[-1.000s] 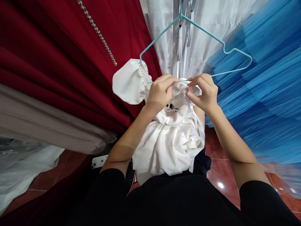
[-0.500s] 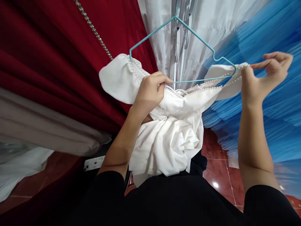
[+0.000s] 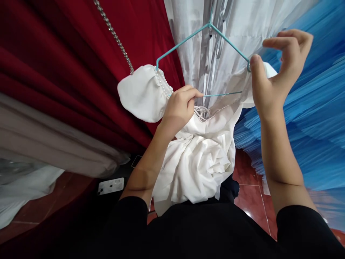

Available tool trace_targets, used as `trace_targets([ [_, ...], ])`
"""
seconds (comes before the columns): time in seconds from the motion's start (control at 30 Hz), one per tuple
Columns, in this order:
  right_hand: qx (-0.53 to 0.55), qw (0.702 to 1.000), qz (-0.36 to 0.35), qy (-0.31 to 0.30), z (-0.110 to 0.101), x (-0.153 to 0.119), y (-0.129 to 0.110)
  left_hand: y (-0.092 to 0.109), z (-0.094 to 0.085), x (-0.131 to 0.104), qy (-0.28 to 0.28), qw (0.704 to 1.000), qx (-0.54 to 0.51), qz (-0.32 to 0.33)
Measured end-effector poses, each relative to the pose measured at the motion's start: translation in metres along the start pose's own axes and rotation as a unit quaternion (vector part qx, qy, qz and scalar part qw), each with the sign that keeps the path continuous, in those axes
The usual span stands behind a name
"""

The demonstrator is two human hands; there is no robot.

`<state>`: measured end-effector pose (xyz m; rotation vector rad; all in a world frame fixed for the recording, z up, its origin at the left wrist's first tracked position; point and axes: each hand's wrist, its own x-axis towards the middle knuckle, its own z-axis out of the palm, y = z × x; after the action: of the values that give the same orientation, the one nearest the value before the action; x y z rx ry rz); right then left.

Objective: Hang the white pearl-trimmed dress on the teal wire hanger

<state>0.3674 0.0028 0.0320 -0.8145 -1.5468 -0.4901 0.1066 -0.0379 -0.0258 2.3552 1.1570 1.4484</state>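
Pinching the hanger bar (image 3: 222, 94) is the left hand (image 3: 180, 107), right hand (image 3: 280, 77) splayed empty near the sleeve (image 3: 270, 70) edge.

Between the sloping arms of the hanger (image 3: 183, 42) and its bottom bar (image 3: 222, 94) I see a gap, backed by white cloth (image 3: 250, 21). My left hand (image 3: 180, 108), gripping the bar, blocks the lower left, and my right hand (image 3: 280, 77) covers the right end. Further left, a puffed sleeve (image 3: 142, 93) and the tip of a bead string (image 3: 115, 37) crowd the way. Blue netting (image 3: 309, 122) stands behind my right hand, and the bunched dress (image 3: 196, 162) fills most of the space between my forearms.
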Motion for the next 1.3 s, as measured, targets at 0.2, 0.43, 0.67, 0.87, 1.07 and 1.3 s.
trace_targets([
  [0.2,0.123,0.966,-0.031,-0.227,0.021,-0.053,-0.034,-0.001,0.001,0.0,0.011,1.0,-0.012,0.009],
  [0.43,0.06,0.983,0.024,-0.171,0.04,-0.095,-0.038,-0.005,-0.001,-0.01,0.095,0.994,-0.009,0.059],
  [0.67,0.055,0.982,0.057,-0.172,0.045,-0.095,-0.045,-0.053,-0.032,0.006,0.299,0.947,0.108,0.037],
  [0.87,0.052,0.984,0.04,-0.164,0.042,-0.095,-0.048,-0.078,-0.057,0.022,0.234,0.966,0.084,-0.077],
  [1.07,0.043,0.977,0.05,-0.204,0.036,-0.088,-0.044,-0.072,-0.102,0.023,0.27,0.938,0.18,-0.122],
  [1.3,0.06,0.976,0.069,-0.199,0.045,-0.092,-0.039,-0.08,-0.125,-0.032,0.112,0.963,0.193,-0.154],
])
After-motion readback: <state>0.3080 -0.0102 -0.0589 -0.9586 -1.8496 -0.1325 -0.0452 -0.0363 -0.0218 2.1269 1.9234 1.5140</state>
